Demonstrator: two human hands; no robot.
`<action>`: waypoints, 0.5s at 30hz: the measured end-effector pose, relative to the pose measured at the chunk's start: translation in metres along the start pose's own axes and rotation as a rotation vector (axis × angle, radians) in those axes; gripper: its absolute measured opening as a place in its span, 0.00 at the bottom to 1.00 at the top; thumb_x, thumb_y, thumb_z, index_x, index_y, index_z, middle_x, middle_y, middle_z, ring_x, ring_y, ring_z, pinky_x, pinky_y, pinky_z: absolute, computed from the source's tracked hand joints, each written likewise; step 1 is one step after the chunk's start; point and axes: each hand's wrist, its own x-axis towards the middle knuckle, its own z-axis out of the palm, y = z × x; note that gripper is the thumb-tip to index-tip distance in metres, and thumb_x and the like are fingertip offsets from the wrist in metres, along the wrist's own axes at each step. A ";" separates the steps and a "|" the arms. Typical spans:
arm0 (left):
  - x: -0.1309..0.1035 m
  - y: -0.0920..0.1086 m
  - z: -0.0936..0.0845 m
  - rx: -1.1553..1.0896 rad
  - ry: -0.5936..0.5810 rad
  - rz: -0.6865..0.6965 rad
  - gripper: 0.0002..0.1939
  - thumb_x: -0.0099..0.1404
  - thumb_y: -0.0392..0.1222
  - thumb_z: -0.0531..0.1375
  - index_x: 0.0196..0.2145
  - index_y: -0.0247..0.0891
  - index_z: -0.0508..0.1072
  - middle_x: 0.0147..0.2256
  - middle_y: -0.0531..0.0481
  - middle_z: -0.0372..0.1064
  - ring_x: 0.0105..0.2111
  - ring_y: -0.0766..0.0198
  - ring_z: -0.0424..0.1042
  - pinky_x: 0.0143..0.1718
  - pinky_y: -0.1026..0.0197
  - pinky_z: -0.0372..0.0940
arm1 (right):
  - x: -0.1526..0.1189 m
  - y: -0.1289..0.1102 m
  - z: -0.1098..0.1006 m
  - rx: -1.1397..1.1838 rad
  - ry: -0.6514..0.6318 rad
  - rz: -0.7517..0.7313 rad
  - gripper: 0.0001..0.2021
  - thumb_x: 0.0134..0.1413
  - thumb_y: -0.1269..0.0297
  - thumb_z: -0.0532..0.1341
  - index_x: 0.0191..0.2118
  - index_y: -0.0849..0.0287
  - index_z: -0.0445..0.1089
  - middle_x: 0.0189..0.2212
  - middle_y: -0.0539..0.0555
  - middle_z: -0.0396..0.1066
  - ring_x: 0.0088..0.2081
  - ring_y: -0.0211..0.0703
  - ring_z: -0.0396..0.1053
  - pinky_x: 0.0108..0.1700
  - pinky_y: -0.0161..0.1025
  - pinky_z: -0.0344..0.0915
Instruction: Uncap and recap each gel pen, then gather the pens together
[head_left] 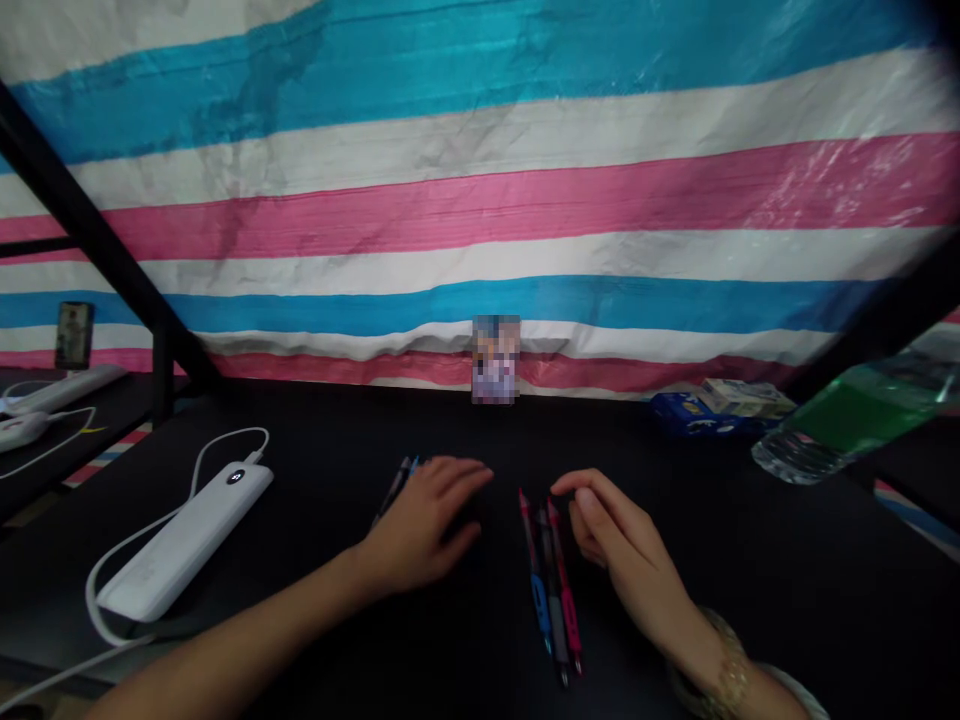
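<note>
Three pens lie side by side on the black table [315, 650]: a blue-gripped pen [536, 590], a grey-gripped pen [553, 600] and a pink-gripped pen [566, 590]. Just right of their far ends is my right hand [626, 545]. Its index finger reaches to the pink pen's end; whether it touches cannot be made out. The other fingers curl loosely, with no object visible in them. To the left, my left hand [420, 525] hovers low or rests with its fingers spread, holding nothing visible. Partly hidden behind it are more pens [392, 490], a dark one and a bluish one.
A white power bank [187, 540] with a white cable [101, 560] lies at left. Against the striped sheet [450, 215] stands a small blurred-out card or phone [495, 360]. Toward the right are a blue packet [686, 415] and a tilted bottle of green liquid [847, 425].
</note>
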 end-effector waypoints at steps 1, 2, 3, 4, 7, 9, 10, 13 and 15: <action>-0.002 0.010 0.003 0.003 -0.086 0.105 0.32 0.65 0.38 0.57 0.64 0.43 0.54 0.62 0.42 0.58 0.61 0.48 0.54 0.58 0.42 0.53 | 0.000 0.000 -0.001 0.007 0.017 -0.010 0.17 0.65 0.48 0.51 0.42 0.57 0.65 0.19 0.42 0.47 0.20 0.35 0.47 0.21 0.33 0.46; -0.003 0.018 0.006 0.012 -0.165 0.203 0.33 0.66 0.38 0.57 0.66 0.43 0.51 0.63 0.43 0.56 0.63 0.48 0.51 0.60 0.40 0.50 | 0.000 -0.001 -0.001 0.013 0.033 -0.020 0.16 0.65 0.49 0.51 0.42 0.57 0.65 0.19 0.42 0.47 0.20 0.35 0.47 0.21 0.33 0.46; -0.005 0.024 0.009 0.021 -0.210 0.288 0.32 0.67 0.38 0.56 0.66 0.43 0.50 0.63 0.44 0.56 0.64 0.48 0.50 0.61 0.39 0.48 | 0.000 -0.001 -0.001 0.017 0.044 -0.028 0.16 0.65 0.49 0.51 0.42 0.57 0.65 0.19 0.42 0.48 0.20 0.35 0.47 0.22 0.33 0.46; -0.006 0.029 0.013 0.032 -0.230 0.340 0.30 0.68 0.38 0.55 0.65 0.42 0.51 0.62 0.43 0.59 0.64 0.50 0.50 0.62 0.39 0.47 | 0.000 -0.001 -0.002 0.021 0.051 -0.033 0.16 0.65 0.50 0.51 0.42 0.57 0.65 0.19 0.42 0.48 0.20 0.35 0.47 0.22 0.33 0.46; -0.008 0.032 0.023 0.113 -0.155 0.398 0.22 0.71 0.35 0.51 0.61 0.39 0.59 0.52 0.42 0.69 0.60 0.54 0.58 0.63 0.42 0.48 | 0.000 -0.001 -0.001 0.020 0.058 -0.039 0.15 0.66 0.51 0.51 0.42 0.57 0.65 0.19 0.42 0.48 0.20 0.35 0.47 0.21 0.33 0.46; -0.007 0.030 0.024 0.170 -0.118 0.406 0.16 0.71 0.33 0.51 0.54 0.38 0.66 0.45 0.44 0.71 0.52 0.56 0.65 0.60 0.46 0.54 | 0.000 -0.001 -0.001 0.016 0.059 -0.042 0.15 0.66 0.51 0.51 0.42 0.57 0.66 0.19 0.42 0.48 0.20 0.34 0.48 0.21 0.33 0.46; -0.007 0.029 0.024 0.194 -0.125 0.406 0.13 0.71 0.33 0.51 0.50 0.38 0.69 0.42 0.45 0.71 0.48 0.57 0.68 0.56 0.48 0.58 | 0.000 -0.001 -0.001 0.011 0.058 -0.043 0.15 0.66 0.51 0.51 0.42 0.57 0.66 0.19 0.42 0.48 0.20 0.34 0.48 0.21 0.33 0.47; -0.005 0.026 0.017 0.244 -0.175 0.406 0.09 0.70 0.33 0.52 0.44 0.36 0.70 0.40 0.46 0.70 0.38 0.59 0.69 0.44 0.55 0.65 | 0.001 -0.006 -0.002 -0.054 0.021 -0.036 0.16 0.66 0.51 0.50 0.39 0.58 0.67 0.20 0.43 0.52 0.21 0.35 0.52 0.21 0.32 0.50; -0.004 0.025 0.012 0.275 -0.163 0.398 0.09 0.71 0.34 0.51 0.45 0.35 0.68 0.38 0.46 0.70 0.36 0.59 0.68 0.40 0.56 0.65 | 0.001 -0.012 -0.002 -0.162 -0.044 -0.043 0.17 0.67 0.52 0.49 0.37 0.58 0.69 0.22 0.46 0.59 0.24 0.36 0.58 0.25 0.33 0.56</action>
